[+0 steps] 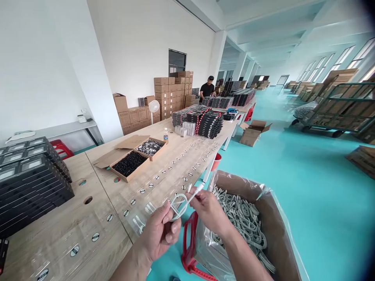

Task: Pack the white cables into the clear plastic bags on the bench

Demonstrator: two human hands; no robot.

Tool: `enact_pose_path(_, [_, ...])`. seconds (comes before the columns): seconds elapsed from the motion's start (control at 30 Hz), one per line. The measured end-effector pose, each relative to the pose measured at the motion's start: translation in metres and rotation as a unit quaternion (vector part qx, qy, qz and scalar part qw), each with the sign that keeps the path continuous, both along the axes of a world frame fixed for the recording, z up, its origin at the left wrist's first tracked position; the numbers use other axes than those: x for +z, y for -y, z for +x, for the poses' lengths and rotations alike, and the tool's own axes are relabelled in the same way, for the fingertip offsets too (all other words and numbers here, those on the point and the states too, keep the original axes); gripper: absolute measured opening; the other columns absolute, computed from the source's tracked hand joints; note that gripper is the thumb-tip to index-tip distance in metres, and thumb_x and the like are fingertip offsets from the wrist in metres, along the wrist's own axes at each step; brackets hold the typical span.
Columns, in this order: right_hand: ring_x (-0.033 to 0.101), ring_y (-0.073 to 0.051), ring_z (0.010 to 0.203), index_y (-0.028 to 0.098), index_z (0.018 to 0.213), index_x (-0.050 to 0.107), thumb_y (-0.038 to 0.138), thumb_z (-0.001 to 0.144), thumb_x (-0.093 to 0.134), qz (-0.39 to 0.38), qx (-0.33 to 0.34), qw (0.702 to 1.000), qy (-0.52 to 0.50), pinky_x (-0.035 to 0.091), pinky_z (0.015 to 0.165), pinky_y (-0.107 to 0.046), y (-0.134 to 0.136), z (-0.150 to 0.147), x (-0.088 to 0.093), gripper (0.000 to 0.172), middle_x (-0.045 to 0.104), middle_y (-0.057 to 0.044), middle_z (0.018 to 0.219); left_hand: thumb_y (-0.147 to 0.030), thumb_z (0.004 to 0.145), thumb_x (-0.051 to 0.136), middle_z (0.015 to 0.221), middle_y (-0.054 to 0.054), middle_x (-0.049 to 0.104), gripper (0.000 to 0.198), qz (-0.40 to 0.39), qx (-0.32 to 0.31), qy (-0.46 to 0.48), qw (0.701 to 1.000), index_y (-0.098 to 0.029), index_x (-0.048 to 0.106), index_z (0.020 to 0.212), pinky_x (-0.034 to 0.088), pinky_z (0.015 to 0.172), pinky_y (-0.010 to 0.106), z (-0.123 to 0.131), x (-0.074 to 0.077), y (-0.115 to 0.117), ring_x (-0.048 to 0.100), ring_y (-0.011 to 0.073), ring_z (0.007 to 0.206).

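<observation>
Between my two hands is a coiled white cable (182, 210) with light plugs at its ends. My left hand (159, 228) pinches the coil from the left, thumb on top and fingers curled beneath. My right hand (209, 208) grips the cable close to its plug ends, at the coil's upper right. Below my right arm stands a carton (272, 210) lined with clear plastic, full of similar coiled cables (243, 218). On the table, beyond my left hand, several clear plastic trays (137, 195) with round black-and-white stickers lie in rows, a few with white cables in them.
A box of small black parts (130, 164) and a box of silvery packets (150, 146) sit on the wooden table (101, 195). Black boxes (32, 175) are stacked at left. A red stool (190, 242) stands beside the carton. A person (207, 89) works farther back.
</observation>
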State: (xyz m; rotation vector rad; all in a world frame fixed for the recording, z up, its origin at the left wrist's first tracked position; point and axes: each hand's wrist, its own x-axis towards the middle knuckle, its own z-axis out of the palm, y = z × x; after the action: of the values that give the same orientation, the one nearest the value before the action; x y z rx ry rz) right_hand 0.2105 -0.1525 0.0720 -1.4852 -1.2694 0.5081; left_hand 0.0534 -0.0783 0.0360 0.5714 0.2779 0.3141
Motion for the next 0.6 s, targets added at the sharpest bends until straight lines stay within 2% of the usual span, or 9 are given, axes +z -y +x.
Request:
enact_pose_path(0.1, [0.052,-0.015,0.064,0.02,0.073,0.062,0.037,0.096,0.045,-0.014,0.055,0.987,0.153,0.041,0.061,-0.027,-0.007,0.008,0.0,0.034,0.06,-0.003,0.07,-0.052,0.087,0.058,0.051,-0.002,0.051,0.051,-0.016,0.028,0.005,0.999,-0.02,0.031,0.058,0.016,0.036,0.017,0.01,0.002,-0.006,0.035,0.0032,0.033])
enact_pose_path(0.23, [0.057,-0.017,0.069,0.02,0.076,0.063,0.029,0.098,0.038,0.006,0.074,0.976,0.203,0.043,0.064,-0.026,-0.023,0.008,-0.014,0.034,0.063,-0.005,0.074,-0.052,0.09,0.053,0.053,-0.002,0.051,0.048,-0.037,0.067,-0.027,0.997,-0.021,0.03,0.061,0.013,0.035,0.017,0.017,0.004,-0.013,0.035,0.0036,0.034])
enact_pose_path(0.37, [0.057,-0.016,0.063,0.02,0.076,0.064,0.033,0.098,0.041,0.009,0.016,0.99,0.137,0.043,0.061,-0.026,-0.038,0.002,-0.031,0.034,0.061,-0.002,0.067,-0.05,0.091,0.052,0.056,-0.001,0.053,0.045,-0.044,0.098,-0.071,0.992,-0.021,0.031,0.063,0.011,0.036,0.016,0.011,0.005,-0.022,0.036,0.0036,0.036])
enact_pose_path(0.47, [0.059,-0.017,0.064,0.02,0.093,0.067,0.037,0.097,0.045,0.019,-0.055,0.994,0.096,0.046,0.061,-0.028,-0.046,-0.005,-0.038,0.029,0.064,-0.003,0.072,-0.051,0.087,0.059,0.057,-0.002,0.054,0.046,-0.053,0.123,-0.097,0.986,-0.021,0.032,0.064,0.012,0.037,0.016,0.0,0.003,-0.029,0.036,0.003,0.037])
enact_pose_path(0.53, [0.06,-0.019,0.073,0.019,0.11,0.065,0.038,0.095,0.048,0.068,-0.11,0.982,0.135,0.048,0.066,-0.031,-0.052,-0.011,-0.038,0.03,0.066,-0.007,0.085,-0.052,0.083,0.063,0.057,-0.002,0.055,0.047,-0.041,0.136,-0.115,0.983,-0.021,0.032,0.064,0.012,0.037,0.016,-0.009,0.002,-0.033,0.035,0.0031,0.037])
enact_pose_path(0.6, [0.059,-0.023,0.086,0.02,0.122,0.062,0.038,0.094,0.052,0.111,-0.127,0.959,0.226,0.047,0.074,-0.036,-0.058,-0.019,-0.034,0.035,0.064,-0.01,0.097,-0.054,0.079,0.066,0.056,-0.002,0.055,0.05,-0.01,0.139,-0.137,0.981,-0.021,0.032,0.063,0.011,0.037,0.017,-0.019,0.002,-0.037,0.035,0.0034,0.037])
